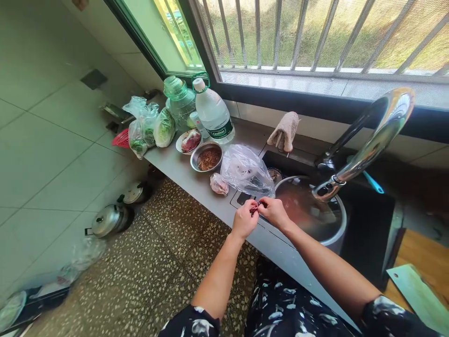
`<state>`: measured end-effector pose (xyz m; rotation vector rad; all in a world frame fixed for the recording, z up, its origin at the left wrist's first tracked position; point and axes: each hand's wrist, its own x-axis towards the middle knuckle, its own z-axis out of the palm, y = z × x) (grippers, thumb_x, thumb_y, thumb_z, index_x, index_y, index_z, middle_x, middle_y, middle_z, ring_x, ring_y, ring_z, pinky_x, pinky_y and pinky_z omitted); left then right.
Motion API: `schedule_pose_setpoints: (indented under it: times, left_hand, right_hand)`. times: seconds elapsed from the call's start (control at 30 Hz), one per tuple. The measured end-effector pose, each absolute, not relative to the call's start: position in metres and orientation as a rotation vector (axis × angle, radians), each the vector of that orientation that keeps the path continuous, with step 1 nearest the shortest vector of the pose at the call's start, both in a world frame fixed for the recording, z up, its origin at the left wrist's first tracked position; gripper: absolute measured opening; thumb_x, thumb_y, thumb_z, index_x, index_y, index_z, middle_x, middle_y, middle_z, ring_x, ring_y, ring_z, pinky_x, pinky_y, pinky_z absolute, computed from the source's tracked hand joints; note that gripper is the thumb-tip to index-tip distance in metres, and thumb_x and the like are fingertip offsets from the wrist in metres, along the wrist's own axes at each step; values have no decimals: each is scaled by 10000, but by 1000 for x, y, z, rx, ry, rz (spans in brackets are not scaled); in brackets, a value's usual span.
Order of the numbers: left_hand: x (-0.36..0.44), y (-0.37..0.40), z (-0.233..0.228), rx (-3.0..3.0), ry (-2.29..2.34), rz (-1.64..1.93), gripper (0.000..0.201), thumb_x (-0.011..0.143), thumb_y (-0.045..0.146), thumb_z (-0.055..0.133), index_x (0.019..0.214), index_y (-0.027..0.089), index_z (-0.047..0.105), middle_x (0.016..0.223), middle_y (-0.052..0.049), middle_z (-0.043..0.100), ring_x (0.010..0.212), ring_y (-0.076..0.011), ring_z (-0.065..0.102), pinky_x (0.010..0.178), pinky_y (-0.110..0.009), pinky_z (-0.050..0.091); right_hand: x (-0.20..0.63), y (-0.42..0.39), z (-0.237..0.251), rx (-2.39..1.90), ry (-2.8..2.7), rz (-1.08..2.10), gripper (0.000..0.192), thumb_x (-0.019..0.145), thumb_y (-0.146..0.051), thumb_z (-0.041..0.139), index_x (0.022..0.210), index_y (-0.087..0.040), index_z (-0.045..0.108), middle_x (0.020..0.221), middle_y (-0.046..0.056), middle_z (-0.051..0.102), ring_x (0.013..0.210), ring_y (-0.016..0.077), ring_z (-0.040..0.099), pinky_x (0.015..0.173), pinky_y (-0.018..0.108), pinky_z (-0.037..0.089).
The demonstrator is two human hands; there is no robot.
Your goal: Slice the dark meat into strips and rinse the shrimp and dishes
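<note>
Just below the middle of the frame, a small dark red piece [254,208] is pinched between the fingertips of both hands: the left hand [244,220] is closed on it from the left, the right hand [274,212] from the right, and the two hands are touching. What the piece is cannot be told. It is held over the front edge of the grey counter [182,171], just left of one large steel pot [312,213] set in the sink. One crumpled clear plastic bag [246,172] is seen just above the hands, one small wrapped lump [219,184] to its left. Further up-left, one metal bowl [206,157] of brown shreds and one plate [188,141] of meat are set side by side. Two bottles are counted behind them: one white-capped water bottle [213,113] and one green-lidded jar [179,99]. One curved chrome tap [368,142] is seen at the right, and two lidded pots [109,219] on the floor at the lower left
</note>
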<state>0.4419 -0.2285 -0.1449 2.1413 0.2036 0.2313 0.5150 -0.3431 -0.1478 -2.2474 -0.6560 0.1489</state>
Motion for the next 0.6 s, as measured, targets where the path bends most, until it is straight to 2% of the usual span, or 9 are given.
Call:
schedule_pose_setpoints:
  times: [0.23,0.6]
  left_hand:
    - [443,-224,-146,1859,330,142,218,728,256,555,924,180,497,761,-16,643,611,-110,602,622,-222,476]
    - [446,-212,-155,1439,425,106,324,662,275,628,914,149,469,793,-39,616,693,-127,595,640,-241,471]
  right_hand:
    - [521,-347,-160,-2168,-566,186,223,672,-221,441,717,-172,654,607,-1,614,535,98,506,536,190,359]
    - [536,-354,-176,-2025,-450,290,225,655,-256,437,743,-163,622,627,-14,586,566,101,500,556,198,382]
